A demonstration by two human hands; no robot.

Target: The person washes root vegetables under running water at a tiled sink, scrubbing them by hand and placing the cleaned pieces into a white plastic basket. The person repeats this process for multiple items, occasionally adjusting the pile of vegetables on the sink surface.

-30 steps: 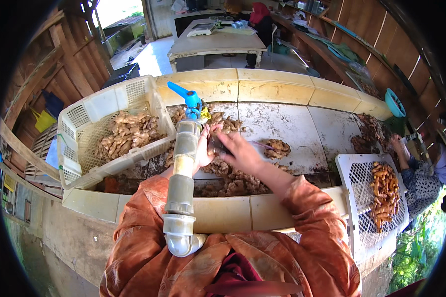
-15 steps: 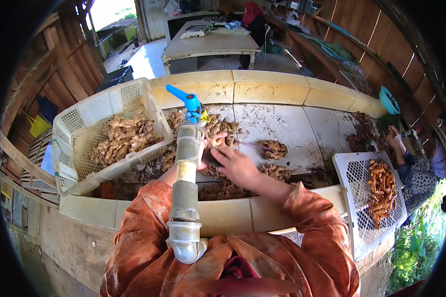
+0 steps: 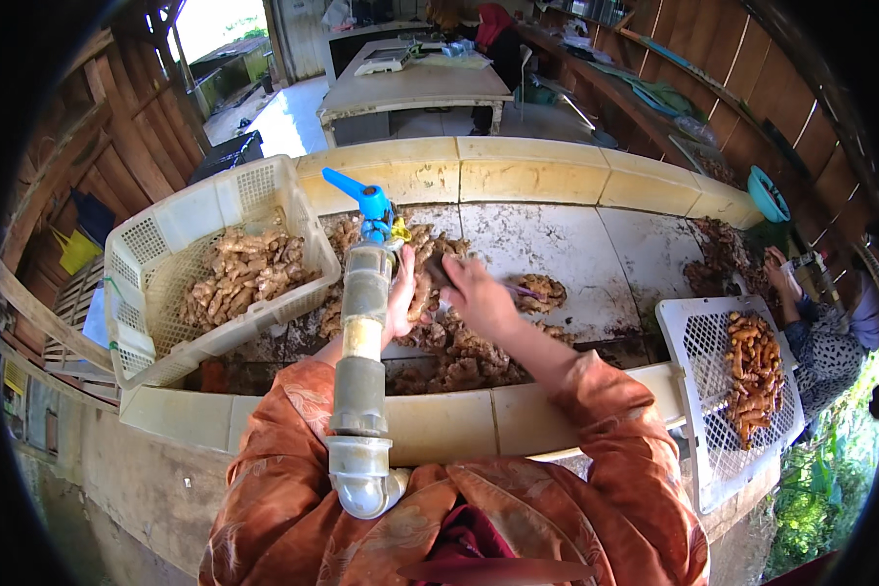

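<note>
My left hand [image 3: 400, 301], partly hidden behind the grey pipe [image 3: 366, 337], is closed around a piece of ginger [image 3: 421, 291]. Facing it, my right hand [image 3: 481, 301] grips a small dark object [image 3: 439, 271] against the ginger; its kind cannot be made out. Loose ginger [image 3: 464, 359] lies heaped below and around both hands in the tiled trough. A thin purple-handled item [image 3: 520, 289] rests by a small ginger clump [image 3: 545, 295] right of my right hand.
A white crate [image 3: 132, 259] with ginger stands at left. A blue-handled valve [image 3: 371, 200] tops the pipe before me. At right, a white mesh tray [image 3: 708, 391] bears cleaner ginger [image 3: 754, 376], beside another person's arm [image 3: 783, 293]. A table [image 3: 415, 86] stands beyond the trough wall.
My hands have drawn apart slightly, and the right one has shifted right and up with the dark object. The ginger in my left hand now stands more upright and shows more plainly.
</note>
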